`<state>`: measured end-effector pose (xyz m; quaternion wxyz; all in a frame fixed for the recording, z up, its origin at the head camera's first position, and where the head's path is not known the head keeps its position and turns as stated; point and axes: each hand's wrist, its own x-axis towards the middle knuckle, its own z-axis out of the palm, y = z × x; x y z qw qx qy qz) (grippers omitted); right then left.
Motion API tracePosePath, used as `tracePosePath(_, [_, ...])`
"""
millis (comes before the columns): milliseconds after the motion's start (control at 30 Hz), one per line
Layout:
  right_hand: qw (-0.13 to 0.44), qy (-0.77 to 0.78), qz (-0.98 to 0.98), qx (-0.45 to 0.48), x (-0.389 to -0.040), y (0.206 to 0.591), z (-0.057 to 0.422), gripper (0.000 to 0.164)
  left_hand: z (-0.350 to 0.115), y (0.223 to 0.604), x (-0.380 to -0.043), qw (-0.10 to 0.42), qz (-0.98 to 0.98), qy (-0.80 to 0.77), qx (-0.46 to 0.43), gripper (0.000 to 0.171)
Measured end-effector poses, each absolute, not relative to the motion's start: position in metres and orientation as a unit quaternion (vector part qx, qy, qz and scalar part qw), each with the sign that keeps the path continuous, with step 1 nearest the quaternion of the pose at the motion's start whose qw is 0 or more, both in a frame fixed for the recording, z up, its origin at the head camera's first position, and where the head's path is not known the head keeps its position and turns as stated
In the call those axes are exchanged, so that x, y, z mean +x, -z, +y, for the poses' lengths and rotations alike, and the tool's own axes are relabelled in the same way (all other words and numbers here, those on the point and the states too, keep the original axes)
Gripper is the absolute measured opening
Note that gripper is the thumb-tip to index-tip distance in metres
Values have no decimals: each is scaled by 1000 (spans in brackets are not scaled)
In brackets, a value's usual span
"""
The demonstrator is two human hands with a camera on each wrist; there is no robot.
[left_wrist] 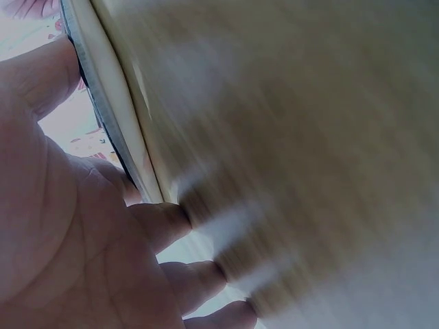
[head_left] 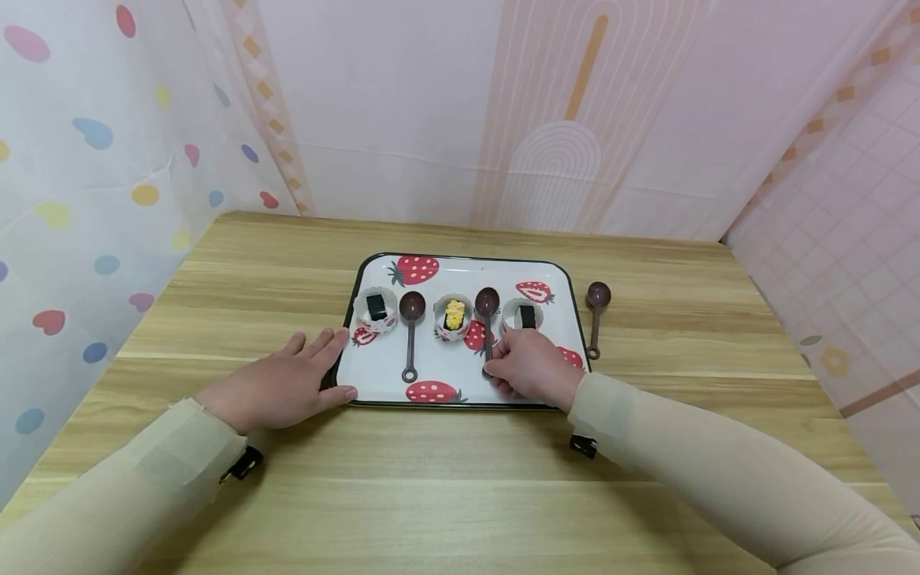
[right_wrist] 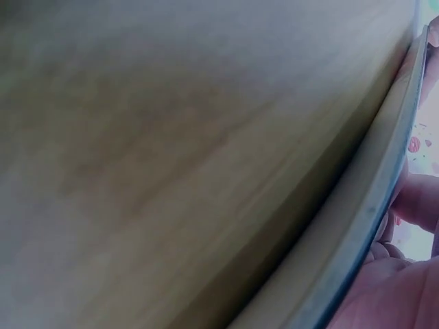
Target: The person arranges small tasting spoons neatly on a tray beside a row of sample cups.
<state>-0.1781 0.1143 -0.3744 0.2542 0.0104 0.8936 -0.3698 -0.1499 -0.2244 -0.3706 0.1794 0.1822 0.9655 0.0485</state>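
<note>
A white tray (head_left: 474, 271) with strawberry prints and a dark rim lies on the table. My right hand (head_left: 535, 369) pinches the handle end of a brown measuring spoon (head_left: 487, 302), whose bowl points away from me over the tray. Fingers spread, my left hand (head_left: 283, 385) rests at the tray's left edge, its thumb over the near corner. In the left wrist view, fingertips of the left hand (left_wrist: 82, 233) reach the table beside the tray's rim (left_wrist: 113, 96). The right wrist view catches part of the right hand (right_wrist: 394, 295) behind the rim.
Paper cups stand on the tray: one with a black-wrapped piece (head_left: 377, 307) at left, one with a yellow-topped piece (head_left: 454, 313) in the middle, another black-wrapped piece (head_left: 528, 316) at right. A second spoon (head_left: 412, 307) lies between cups; a third spoon (head_left: 598, 295) lies right of the tray.
</note>
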Motion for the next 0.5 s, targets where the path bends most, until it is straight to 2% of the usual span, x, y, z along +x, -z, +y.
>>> tracePosePath(500, [252, 353, 901, 10, -177, 374, 110, 22, -225, 371, -150, 180, 966, -50, 181, 99])
